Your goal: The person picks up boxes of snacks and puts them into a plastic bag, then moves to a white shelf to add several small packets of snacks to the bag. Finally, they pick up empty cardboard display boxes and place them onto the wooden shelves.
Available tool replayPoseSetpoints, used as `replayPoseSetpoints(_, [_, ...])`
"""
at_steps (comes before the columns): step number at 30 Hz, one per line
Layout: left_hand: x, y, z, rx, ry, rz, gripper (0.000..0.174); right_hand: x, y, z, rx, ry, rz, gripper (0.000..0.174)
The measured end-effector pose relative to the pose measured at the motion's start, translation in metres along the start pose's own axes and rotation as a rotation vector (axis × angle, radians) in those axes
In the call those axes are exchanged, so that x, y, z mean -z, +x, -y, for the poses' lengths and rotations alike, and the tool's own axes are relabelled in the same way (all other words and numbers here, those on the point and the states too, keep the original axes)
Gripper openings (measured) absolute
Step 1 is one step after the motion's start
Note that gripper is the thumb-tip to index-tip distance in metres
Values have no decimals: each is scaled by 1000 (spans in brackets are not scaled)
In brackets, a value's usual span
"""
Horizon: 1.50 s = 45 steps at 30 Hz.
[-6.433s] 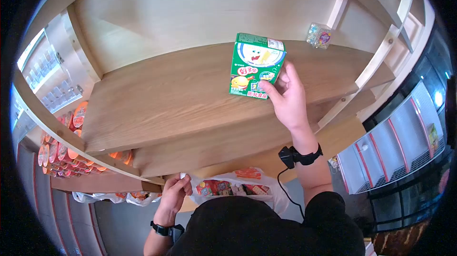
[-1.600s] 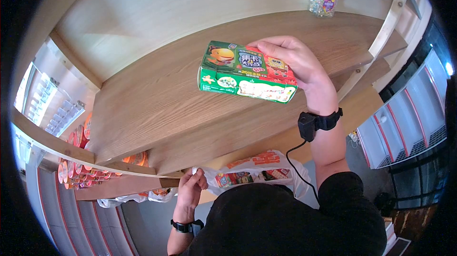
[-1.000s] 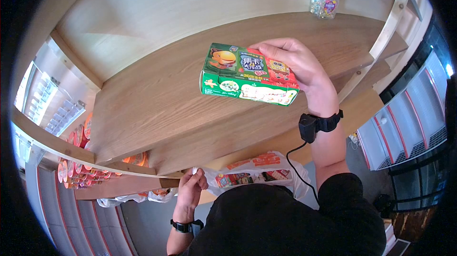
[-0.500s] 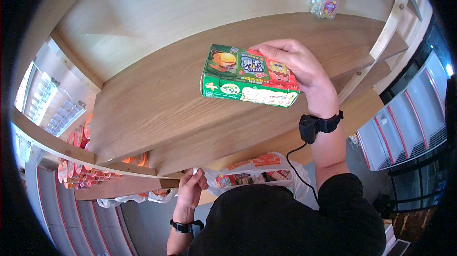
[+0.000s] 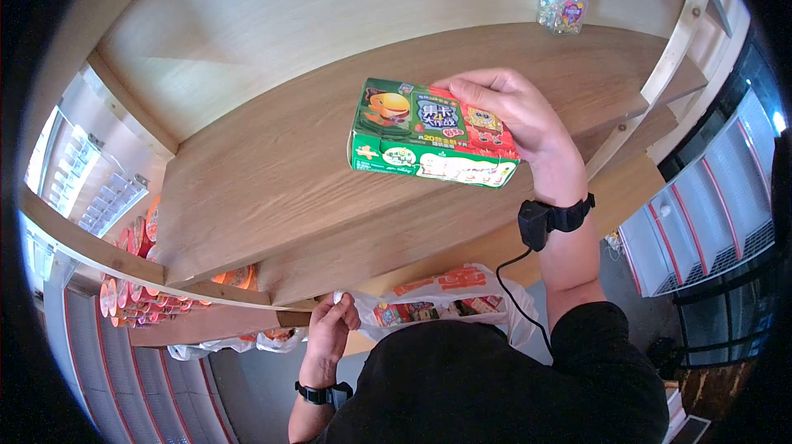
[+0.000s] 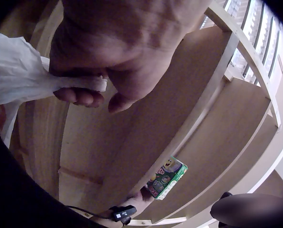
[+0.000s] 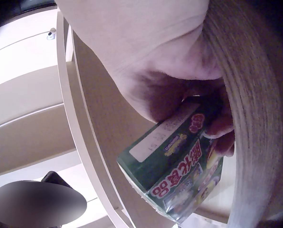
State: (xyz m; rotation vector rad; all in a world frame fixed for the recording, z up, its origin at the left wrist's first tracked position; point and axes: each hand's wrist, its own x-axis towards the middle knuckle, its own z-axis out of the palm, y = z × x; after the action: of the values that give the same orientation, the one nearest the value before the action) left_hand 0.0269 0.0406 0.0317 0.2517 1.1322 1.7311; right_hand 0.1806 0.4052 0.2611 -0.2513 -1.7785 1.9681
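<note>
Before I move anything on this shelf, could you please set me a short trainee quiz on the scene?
1. True or false: the right hand grips the box.
2. Fill in the missing colour: the left hand grips part of a ____ bag.
3. Multiple choice: where on the shelf does the clear pack stand?
A) At the front edge
B) At the back, toward the right
C) At the left end

Key: 1. True; 2. White; 3. B
</note>
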Motion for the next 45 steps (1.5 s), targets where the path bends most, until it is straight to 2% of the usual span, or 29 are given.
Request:
replayPoseSetpoints(33, [-3,-4,1,-17,46,-25,17,3,2,-2,19,12,30,35])
replayPoseSetpoints(39, [-13,-8,3,-28,69,-91,19,2,1,-5,39,46,28,36])
replayPoseSetpoints(45, [-12,-12,9,-22,60,-119,21,2,-1,-10,142,-27,14,34])
